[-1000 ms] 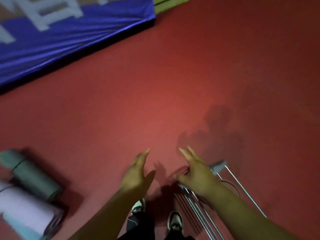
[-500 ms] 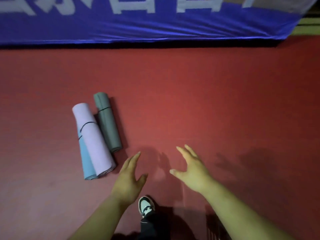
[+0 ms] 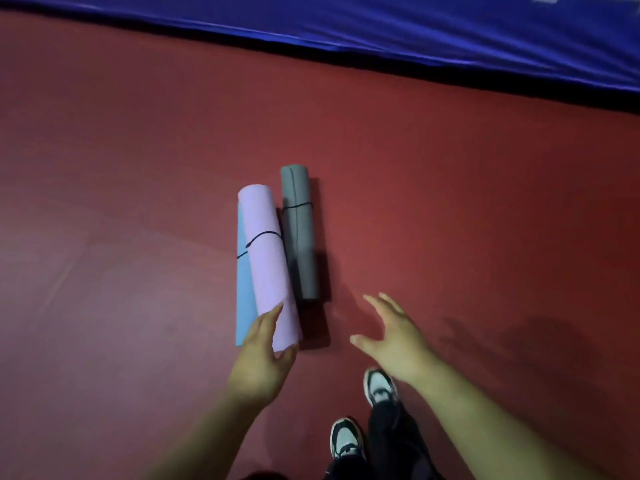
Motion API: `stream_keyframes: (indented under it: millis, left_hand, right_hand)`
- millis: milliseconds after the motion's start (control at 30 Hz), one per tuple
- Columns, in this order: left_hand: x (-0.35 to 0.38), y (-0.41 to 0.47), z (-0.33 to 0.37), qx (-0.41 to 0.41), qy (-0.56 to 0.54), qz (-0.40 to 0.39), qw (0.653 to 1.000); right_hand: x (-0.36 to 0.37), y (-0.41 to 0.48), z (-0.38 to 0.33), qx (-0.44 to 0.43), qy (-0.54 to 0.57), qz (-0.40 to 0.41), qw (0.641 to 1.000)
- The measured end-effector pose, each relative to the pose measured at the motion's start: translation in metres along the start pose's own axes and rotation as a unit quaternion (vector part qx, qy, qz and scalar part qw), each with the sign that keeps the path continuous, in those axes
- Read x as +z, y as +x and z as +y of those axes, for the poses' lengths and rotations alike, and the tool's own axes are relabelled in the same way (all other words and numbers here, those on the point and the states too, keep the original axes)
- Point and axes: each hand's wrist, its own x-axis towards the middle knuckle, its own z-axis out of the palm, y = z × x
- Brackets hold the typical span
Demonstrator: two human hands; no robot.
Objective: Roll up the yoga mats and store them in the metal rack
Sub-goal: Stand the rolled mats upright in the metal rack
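Three rolled yoga mats lie side by side on the red floor, pointing away from me. The lilac mat is in the middle with a black strap round it, the light blue mat is tucked against its left side, and the grey mat, also strapped, lies on the right. My left hand hovers over the near end of the lilac mat with fingers spread; whether it touches is unclear. My right hand is open above the bare floor, right of the grey mat. The metal rack is out of view.
A large blue padded mat runs along the far edge of the floor. My two shoes and dark trousers show at the bottom, just behind my hands.
The view has swung from the metal rack to the rolled mats, which now lie straight ahead and closer. Both hands have reached forward; the left one now overlaps the lilac mat's near end.
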Motion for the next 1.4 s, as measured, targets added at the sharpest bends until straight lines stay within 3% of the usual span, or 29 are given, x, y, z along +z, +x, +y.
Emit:
stream_keyframes:
  millis: [367,700,867,1033,1200,1400]
  left_hand:
    - [-0.004,0.138,-0.12,-0.126,-0.071,0.013,0.989]
    - [0.113,0.247,-0.308,-0.193,-0.129,-0.077,0.97]
    - [0.149,0.258,-0.349,-0.199,-0.188,-0.108,0.956]
    - [0.123,0.247,-0.3,-0.213,-0.193,-0.066,0.955]
    - [0.033,0.225,-0.181,-0.114,-0.213,-0.079,0.967]
    - [-0.083,0.22,-0.014,-0.017,-0.287,-0.086,0.954]
  right_hand:
    - [0.095,0.185,-0.02,0.044,-0.017,-0.107,0.993]
    - [0.305,0.319,0.09,0.178,0.14,-0.148,0.963]
    - [0.36,0.341,0.106,0.19,0.227,-0.141,0.945]
    - [0.327,0.318,0.067,0.196,0.276,-0.099,0.936]
    - [0.221,0.27,-0.02,0.159,0.379,-0.003,0.912]
    - [0.064,0.196,-0.145,0.084,0.465,0.057,0.879]
